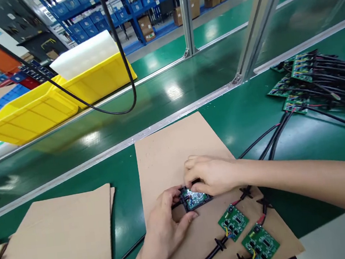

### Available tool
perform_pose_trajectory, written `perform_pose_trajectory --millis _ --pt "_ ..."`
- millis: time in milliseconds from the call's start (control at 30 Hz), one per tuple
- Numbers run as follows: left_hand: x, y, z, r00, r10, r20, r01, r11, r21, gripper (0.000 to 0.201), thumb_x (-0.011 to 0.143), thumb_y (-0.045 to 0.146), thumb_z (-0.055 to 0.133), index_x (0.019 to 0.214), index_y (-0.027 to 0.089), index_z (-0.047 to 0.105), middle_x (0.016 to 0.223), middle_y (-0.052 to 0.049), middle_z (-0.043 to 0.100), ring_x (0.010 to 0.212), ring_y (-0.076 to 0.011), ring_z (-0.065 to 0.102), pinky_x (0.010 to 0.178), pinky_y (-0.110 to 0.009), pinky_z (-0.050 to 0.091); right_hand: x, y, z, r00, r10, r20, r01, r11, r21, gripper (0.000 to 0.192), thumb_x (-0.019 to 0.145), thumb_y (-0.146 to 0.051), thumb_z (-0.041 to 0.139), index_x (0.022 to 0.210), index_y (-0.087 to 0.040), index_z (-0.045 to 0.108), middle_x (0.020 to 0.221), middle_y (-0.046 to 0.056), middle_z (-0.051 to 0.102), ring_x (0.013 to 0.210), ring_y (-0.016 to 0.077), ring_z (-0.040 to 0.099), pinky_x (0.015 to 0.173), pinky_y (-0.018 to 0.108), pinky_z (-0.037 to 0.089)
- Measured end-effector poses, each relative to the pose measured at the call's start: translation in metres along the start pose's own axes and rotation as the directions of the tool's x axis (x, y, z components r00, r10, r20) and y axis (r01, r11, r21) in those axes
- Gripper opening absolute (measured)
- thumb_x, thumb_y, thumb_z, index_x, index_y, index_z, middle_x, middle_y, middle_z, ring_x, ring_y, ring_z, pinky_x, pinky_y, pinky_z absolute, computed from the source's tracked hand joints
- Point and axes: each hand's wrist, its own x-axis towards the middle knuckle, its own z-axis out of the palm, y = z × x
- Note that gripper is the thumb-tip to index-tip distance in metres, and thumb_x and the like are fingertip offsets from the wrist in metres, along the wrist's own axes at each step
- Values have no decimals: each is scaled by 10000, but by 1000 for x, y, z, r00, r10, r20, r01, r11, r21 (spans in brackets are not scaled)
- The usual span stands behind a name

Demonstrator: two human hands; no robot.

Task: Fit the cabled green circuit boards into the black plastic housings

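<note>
Circuit board (194, 198) in a black frame sits on the cardboard sheet (175, 150), near centre. Left hand (164, 222) pinches its near-left edge, probably to steady it; right hand (210, 174) curls fingers over the far edge. Two more wired boards (233, 222) (260, 244) lie to the near right.

Both hands meet low at centre, left hand (165, 226) below, right hand (211, 175) above, fingers curled inward.
</note>
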Motion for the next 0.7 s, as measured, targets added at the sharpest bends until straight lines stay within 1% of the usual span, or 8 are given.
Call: perform_pose_trajectory --millis 67,133,200,267,367,433,533,700 --pt "3 0 -3 998 66 19 -66 997 41 401 839 406 701 1137 219 508 1127 -98 640 960 -231 658 803 -383 589 -1 2 4 996 -93 -6 92 992 -88 87 843 -165 651 880 -205 718 904 46 597 944 204 535 837 313 419" --pt "6 -1 -7 989 140 51 -144 984 108 382 857 443 678 1135 222 535 1149 -104 634 1023 -246 642 842 -395 575 0 1 9 991 -136 6 135 971 -197 83 863 -211 650 905 -224 721 922 50 589 923 218 529 794 340 414" --pt "10 -3 -11 975 204 90 -217 961 169 428 860 493 658 1168 217 550 1150 -108 636 1032 -255 639 846 -399 570 2 -1 13 987 -158 27 158 940 -302 75 884 -243 637 886 -226 710 923 52 589 895 228 527 753 361 399" --pt "14 -5 -14 960 254 118 -274 939 206 462 853 533 644 1160 197 564 1119 -111 648 980 -255 650 819 -398 573 4 -2 16 985 -172 31 172 917 -361 82 898 -252 618 869 -217 686 910 50 594 867 228 528 712 367 381" --pt "19 -4 -19 945 297 139 -322 921 218 456 862 541 621 1113 162 581 1025 -106 667 865 -239 657 744 -381 574 5 -2 19 978 -206 33 205 913 -352 51 895 -256 605 911 -230 646 896 32 597 839 220 528 623 345 343" --pt "23 -2 -22 939 307 157 -335 920 204 436 869 527 613 1089 152 585 994 -101 670 835 -233 653 716 -369 570 5 0 20 973 -226 39 227 918 -326 58 885 -231 595 935 -242 623 892 16 596 813 208 525 566 332 302" --pt "25 -1 -24 934 309 178 -338 927 163 426 872 503 624 1111 153 583 1020 -102 667 879 -235 647 751 -362 566 3 2 21 969 -243 34 242 924 -296 85 856 -185 588 926 -233 599 909 5 598 783 193 516 543 333 277" --pt "21 -6 -19 948 270 167 -291 950 116 471 844 517 659 1160 178 574 1097 -102 657 1003 -242 632 863 -372 549 2 3 24 971 -239 15 235 937 -259 68 832 -175 582 887 -215 591 904 11 595 771 184 518 601 338 333"
